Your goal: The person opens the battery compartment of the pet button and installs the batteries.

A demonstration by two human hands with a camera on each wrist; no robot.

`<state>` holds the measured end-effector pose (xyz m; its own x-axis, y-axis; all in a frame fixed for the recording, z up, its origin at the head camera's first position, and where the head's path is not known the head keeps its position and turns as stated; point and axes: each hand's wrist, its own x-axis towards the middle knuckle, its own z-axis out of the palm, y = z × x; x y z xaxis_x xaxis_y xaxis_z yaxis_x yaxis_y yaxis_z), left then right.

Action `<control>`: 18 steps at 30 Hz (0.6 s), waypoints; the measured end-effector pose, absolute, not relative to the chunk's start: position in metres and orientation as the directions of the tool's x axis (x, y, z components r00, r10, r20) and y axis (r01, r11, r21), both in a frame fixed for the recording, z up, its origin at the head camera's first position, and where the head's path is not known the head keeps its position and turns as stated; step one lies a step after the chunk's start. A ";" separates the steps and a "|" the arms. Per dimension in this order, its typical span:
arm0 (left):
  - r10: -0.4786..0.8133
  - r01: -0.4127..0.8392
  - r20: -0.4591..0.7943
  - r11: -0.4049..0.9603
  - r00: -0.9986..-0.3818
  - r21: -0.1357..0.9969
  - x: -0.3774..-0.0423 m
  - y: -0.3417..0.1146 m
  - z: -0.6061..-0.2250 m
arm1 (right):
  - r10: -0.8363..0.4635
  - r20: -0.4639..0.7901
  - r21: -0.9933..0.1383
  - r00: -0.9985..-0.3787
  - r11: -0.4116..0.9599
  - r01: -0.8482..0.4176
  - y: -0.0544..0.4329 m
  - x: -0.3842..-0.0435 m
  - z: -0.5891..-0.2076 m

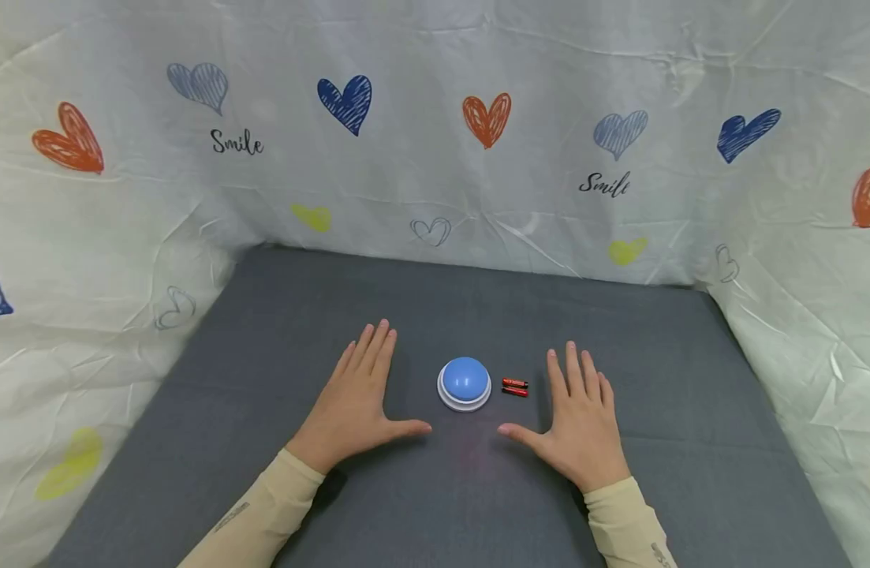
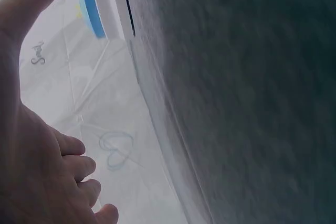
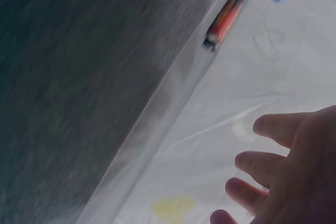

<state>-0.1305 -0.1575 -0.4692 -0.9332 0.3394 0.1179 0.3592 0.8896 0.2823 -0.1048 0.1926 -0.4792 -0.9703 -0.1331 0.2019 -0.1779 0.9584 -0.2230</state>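
A round push-button light with a blue dome and white base sits on the grey cloth between the hands. Two small red batteries with black ends lie side by side just right of it. My left hand is to the left of the dome, fingers straight and thumb stretched toward it, touching neither. To the right of the batteries, my right hand is spread with its thumb pointing inward, holding nothing. The left wrist view catches the blue-and-white edge; the right wrist view shows a battery near the base.
Dark grey cloth covers the table. A white curtain printed with hearts and the word "Smile" hangs behind it and along both sides.
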 end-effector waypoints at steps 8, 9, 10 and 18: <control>0.420 0.445 0.147 0.860 -0.895 0.250 -0.128 -0.135 -0.469 | -0.200 0.167 -0.226 -0.965 0.945 -0.235 0.164 -0.113 -0.470; 0.430 0.454 0.145 0.856 -0.891 0.247 -0.128 -0.131 -0.469 | -0.210 0.165 -0.230 -0.964 0.942 -0.245 0.160 -0.115 -0.468; 0.440 0.462 0.140 0.853 -0.887 0.244 -0.127 -0.129 -0.469 | -0.221 0.165 -0.232 -0.961 0.938 -0.256 0.157 -0.116 -0.467; 0.485 0.500 0.121 0.837 -0.866 0.224 -0.128 -0.110 -0.466 | -0.295 0.147 -0.234 -0.944 0.917 -0.323 0.138 -0.127 -0.452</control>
